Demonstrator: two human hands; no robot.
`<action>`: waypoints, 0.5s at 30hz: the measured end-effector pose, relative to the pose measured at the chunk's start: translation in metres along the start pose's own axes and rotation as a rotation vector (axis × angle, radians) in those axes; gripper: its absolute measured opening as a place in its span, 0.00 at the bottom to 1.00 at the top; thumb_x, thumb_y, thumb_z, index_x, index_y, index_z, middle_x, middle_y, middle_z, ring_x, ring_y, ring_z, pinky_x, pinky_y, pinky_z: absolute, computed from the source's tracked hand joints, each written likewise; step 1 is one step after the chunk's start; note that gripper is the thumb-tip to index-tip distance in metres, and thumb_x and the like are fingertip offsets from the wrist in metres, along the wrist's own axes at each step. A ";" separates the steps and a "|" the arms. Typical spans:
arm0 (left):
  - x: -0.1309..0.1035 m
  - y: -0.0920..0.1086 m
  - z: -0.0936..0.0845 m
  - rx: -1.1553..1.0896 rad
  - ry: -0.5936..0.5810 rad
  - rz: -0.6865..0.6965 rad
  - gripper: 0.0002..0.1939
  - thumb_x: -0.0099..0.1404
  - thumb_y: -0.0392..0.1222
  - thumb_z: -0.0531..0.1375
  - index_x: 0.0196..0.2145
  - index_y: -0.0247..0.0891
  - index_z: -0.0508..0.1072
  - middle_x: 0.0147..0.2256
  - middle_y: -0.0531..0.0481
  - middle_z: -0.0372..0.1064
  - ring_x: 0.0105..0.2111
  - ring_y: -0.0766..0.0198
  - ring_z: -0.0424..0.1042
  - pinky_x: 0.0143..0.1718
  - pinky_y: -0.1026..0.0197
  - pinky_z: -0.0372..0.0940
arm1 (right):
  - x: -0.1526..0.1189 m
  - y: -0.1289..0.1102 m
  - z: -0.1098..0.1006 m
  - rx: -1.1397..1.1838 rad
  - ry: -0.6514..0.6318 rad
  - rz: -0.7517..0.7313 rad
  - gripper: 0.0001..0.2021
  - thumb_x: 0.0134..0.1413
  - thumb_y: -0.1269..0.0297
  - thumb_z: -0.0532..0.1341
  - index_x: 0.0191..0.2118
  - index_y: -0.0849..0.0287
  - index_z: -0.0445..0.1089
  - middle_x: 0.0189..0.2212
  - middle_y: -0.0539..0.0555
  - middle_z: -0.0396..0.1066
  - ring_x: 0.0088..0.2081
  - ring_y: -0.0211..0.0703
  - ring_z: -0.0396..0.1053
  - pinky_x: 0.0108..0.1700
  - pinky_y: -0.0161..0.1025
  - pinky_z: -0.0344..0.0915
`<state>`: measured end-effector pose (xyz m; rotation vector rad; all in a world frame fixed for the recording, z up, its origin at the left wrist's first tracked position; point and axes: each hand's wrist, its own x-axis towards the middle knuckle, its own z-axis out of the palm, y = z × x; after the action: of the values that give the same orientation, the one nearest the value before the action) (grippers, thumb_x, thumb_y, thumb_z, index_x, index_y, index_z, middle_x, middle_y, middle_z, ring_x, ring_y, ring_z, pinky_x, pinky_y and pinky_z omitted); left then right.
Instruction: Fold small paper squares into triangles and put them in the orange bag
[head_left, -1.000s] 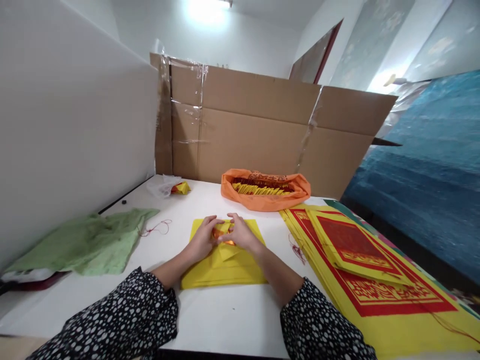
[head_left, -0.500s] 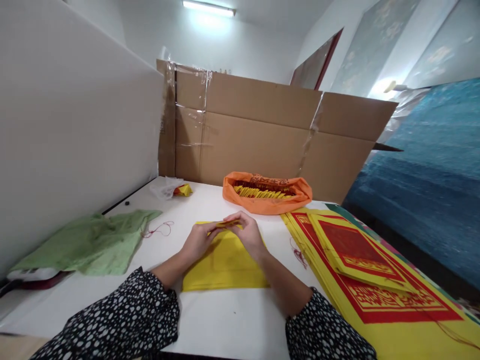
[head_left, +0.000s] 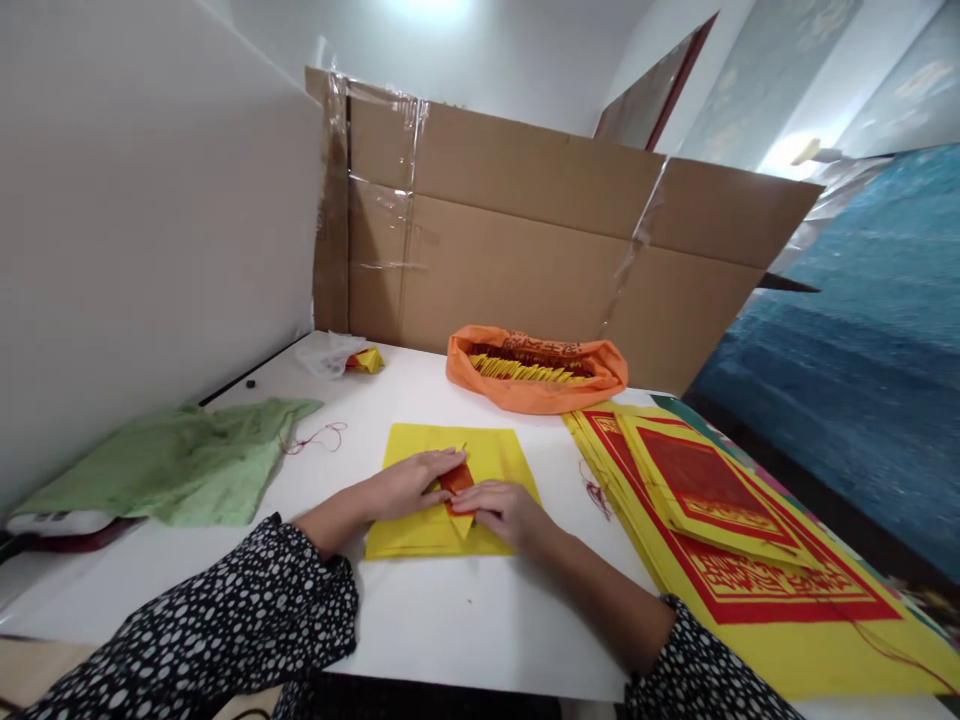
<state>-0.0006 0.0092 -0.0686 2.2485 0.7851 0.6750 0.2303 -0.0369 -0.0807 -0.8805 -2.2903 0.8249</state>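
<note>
A small folded piece of red and yellow paper [head_left: 459,482] lies on a stack of yellow paper sheets [head_left: 420,440] in front of me. My left hand [head_left: 412,484] grips its left side, thumb below and fingers pressed along the top. From the right, my right hand [head_left: 508,510] holds the lower part, with its fingers together on the folded edge. A pointed yellow tip sticks out at the bottom between both hands. Parts of the folded paper are hidden under my fingers.
An orange bag [head_left: 517,398] of folded yellow papers stands before the cardboard wall [head_left: 510,240]. Red-printed yellow sheets [head_left: 750,600] are stacked at right. Left are a green cloth [head_left: 202,460], red string [head_left: 319,438] and a clear plastic bag [head_left: 326,354].
My hands have lowered and come nearer from the far edge of the stack to its middle. The folded paper, edge-on before, now lies with its red face showing. The view has tilted down.
</note>
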 end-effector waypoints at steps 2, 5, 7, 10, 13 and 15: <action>0.000 0.001 -0.001 -0.039 0.016 0.006 0.32 0.54 0.37 0.65 0.57 0.47 0.68 0.58 0.47 0.65 0.59 0.53 0.63 0.60 0.52 0.57 | 0.010 0.002 -0.001 0.128 0.122 0.089 0.10 0.58 0.65 0.57 0.39 0.55 0.76 0.38 0.51 0.77 0.41 0.43 0.73 0.48 0.41 0.67; 0.001 0.003 -0.007 -0.084 -0.030 0.010 0.30 0.53 0.36 0.65 0.55 0.45 0.70 0.53 0.47 0.71 0.51 0.54 0.70 0.52 0.57 0.65 | 0.029 0.011 0.003 0.277 0.241 0.226 0.05 0.53 0.63 0.60 0.31 0.59 0.71 0.29 0.49 0.74 0.33 0.41 0.71 0.40 0.38 0.67; 0.003 0.003 -0.011 -0.133 -0.062 -0.029 0.23 0.56 0.38 0.62 0.51 0.42 0.72 0.43 0.49 0.75 0.41 0.58 0.75 0.43 0.60 0.68 | 0.040 0.016 0.007 0.291 0.266 0.275 0.04 0.51 0.64 0.61 0.29 0.59 0.68 0.26 0.47 0.70 0.31 0.40 0.69 0.38 0.37 0.66; 0.008 0.000 -0.011 -0.204 0.027 -0.120 0.11 0.62 0.41 0.57 0.40 0.39 0.77 0.37 0.49 0.76 0.37 0.59 0.74 0.39 0.60 0.68 | 0.048 0.011 0.010 0.122 0.282 0.278 0.02 0.52 0.68 0.60 0.33 0.58 0.68 0.25 0.46 0.67 0.30 0.39 0.67 0.36 0.37 0.65; 0.014 -0.011 -0.004 -0.231 0.195 -0.178 0.09 0.60 0.44 0.60 0.28 0.37 0.77 0.40 0.45 0.75 0.45 0.56 0.73 0.46 0.58 0.66 | 0.042 -0.004 0.014 -0.193 0.325 0.227 0.08 0.55 0.71 0.59 0.41 0.58 0.69 0.33 0.52 0.70 0.36 0.43 0.68 0.41 0.41 0.66; 0.017 -0.019 0.002 -0.235 0.257 -0.217 0.08 0.57 0.43 0.63 0.25 0.36 0.77 0.40 0.44 0.75 0.45 0.54 0.73 0.47 0.56 0.66 | 0.032 -0.016 0.021 -0.412 0.295 0.173 0.09 0.58 0.72 0.58 0.43 0.59 0.70 0.42 0.58 0.71 0.45 0.48 0.68 0.49 0.45 0.65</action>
<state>0.0058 0.0319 -0.0787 1.8563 1.0015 0.9105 0.1895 -0.0303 -0.0751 -1.2999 -2.1707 0.2607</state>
